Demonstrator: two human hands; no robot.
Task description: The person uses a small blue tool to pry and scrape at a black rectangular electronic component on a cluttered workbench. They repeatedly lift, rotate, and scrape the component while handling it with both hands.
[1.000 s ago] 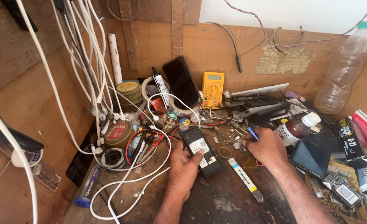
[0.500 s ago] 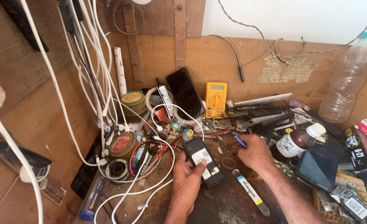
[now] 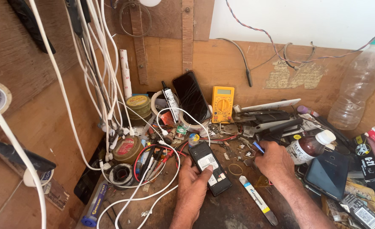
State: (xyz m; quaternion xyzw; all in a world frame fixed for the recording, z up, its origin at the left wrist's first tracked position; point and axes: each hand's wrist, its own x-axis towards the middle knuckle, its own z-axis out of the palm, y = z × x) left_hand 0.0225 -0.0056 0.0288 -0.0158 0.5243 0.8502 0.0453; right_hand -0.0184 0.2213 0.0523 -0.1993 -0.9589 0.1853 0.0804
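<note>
since the earlier frames both hands have slid lower on the bench while staying on the same things, the left hand [image 3: 192, 186] on the opened phone and the right hand [image 3: 274, 161] on its blue tool. taking the opened black phone [image 3: 209, 173] as landmark: far to its left lies a blue-and-yellow marker [image 3: 93, 205], and nearer on that side a round solder tin [image 3: 126, 149] sits among white cables [image 3: 111, 106] and red leads. the left hand comes up from just below the phone and grips it, thumb pressed on the white label on its back. the phone lies flat on the dark benchtop [image 3: 238, 214], back cover off. behind it a dark smartphone [image 3: 191, 96] leans on the wooden wall beside a yellow multimeter [image 3: 222, 103]. just right of the phone lie a rubber band [image 3: 235, 169] and a white tube [image 3: 257, 205]. further right, the right hand is closed around a blue-tipped tool [image 3: 258, 147]. beyond stand a small brown bottle [image 3: 309, 146], another dark phone [image 3: 328, 174] and a clear plastic bottle [image 3: 357, 85].
</note>
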